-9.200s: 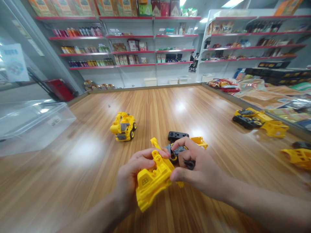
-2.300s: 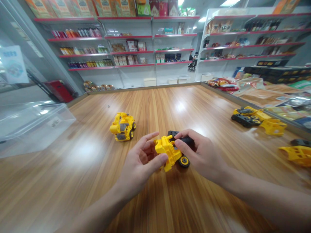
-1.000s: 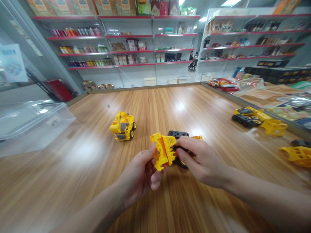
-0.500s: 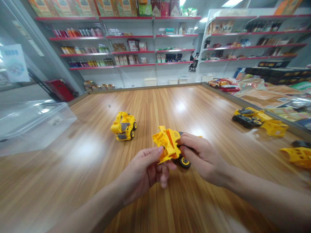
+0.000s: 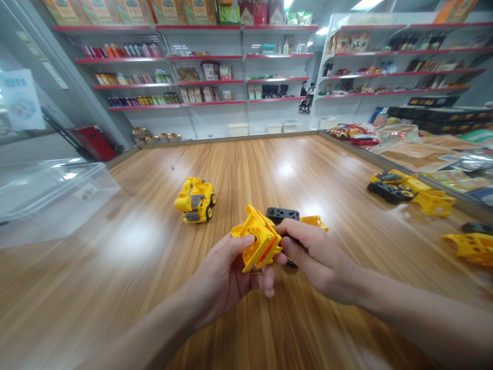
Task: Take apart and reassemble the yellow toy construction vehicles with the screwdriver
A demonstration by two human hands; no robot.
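Both hands hold a yellow toy vehicle body [image 5: 257, 243] just above the wooden table [image 5: 154, 246]. My left hand [image 5: 227, 275] grips its lower left side, thumb on top and fingers curled under. My right hand [image 5: 316, 257] pinches its right end, where dark wheel parts are mostly hidden by the fingers. Just behind lie a black chassis piece [image 5: 283, 214] and a small yellow part [image 5: 315, 222]. A finished yellow toy truck [image 5: 194, 200] stands further back to the left.
A clear plastic bin [image 5: 50, 200] sits at the table's left edge. Another yellow and black toy [image 5: 400, 187] and loose yellow parts [image 5: 470, 246] lie at the right. Snack packets [image 5: 354, 133] and store shelves [image 5: 208, 77] stand beyond.
The toy body has been turned in my hands and tilted, its underside now facing more toward me. Both hands kept hold; the black chassis piece behind shows again.
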